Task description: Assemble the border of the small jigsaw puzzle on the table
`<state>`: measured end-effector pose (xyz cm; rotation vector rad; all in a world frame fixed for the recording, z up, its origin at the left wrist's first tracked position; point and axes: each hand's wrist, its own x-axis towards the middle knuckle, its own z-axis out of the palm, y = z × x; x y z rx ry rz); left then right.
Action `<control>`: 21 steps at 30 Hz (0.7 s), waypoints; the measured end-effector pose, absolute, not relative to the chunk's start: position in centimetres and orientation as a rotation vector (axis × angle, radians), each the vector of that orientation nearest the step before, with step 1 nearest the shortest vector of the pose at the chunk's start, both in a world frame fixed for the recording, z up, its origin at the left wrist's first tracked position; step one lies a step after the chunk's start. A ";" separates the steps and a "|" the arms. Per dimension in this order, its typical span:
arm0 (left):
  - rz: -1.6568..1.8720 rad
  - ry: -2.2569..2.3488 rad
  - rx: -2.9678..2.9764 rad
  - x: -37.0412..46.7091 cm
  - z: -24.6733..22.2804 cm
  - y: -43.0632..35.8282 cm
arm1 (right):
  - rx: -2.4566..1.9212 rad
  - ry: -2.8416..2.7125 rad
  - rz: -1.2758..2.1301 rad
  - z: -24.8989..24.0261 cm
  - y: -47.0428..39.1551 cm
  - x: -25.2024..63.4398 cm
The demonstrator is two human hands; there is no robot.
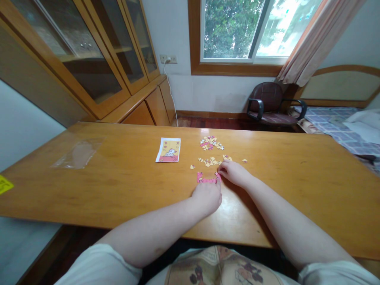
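Pink puzzle pieces joined in a U-shaped strip (pixel 208 180) lie on the wooden table. Below the strip is my left hand (pixel 207 196), with one finger stretched out to its right end and the other fingers curled. My right hand (pixel 233 172) is at the strip's upper right corner, fingertips pinched together; whatever they hold is too small to name. Just above the strip are loose yellow pieces (pixel 210 161), and farther back is a mixed pile of yellow and pink pieces (pixel 211 143). A picture card with a white duck (pixel 168 150) lies to the left.
A clear plastic bag (pixel 79 154) lies on the table's (pixel 133 174) left part, and a yellow label (pixel 5 185) is at its left edge. Beyond the table are a glass-door cabinet (pixel 118 93), an office chair (pixel 268 101) and a bed (pixel 341 128).
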<state>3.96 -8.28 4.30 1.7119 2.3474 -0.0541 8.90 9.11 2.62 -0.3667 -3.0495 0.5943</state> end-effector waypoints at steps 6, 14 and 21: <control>-0.053 2.323 1.687 4.0 4.4 -8.3 | -0.393 -3.039 0.601 2.6 9.0 9.0; -0.039 2.308 1.682 3.8 4.4 -8.2 | -0.248 -3.006 0.632 3.3 9.3 9.6; -0.023 2.336 1.712 3.9 4.4 -8.3 | -0.044 -3.114 0.578 3.7 9.7 10.1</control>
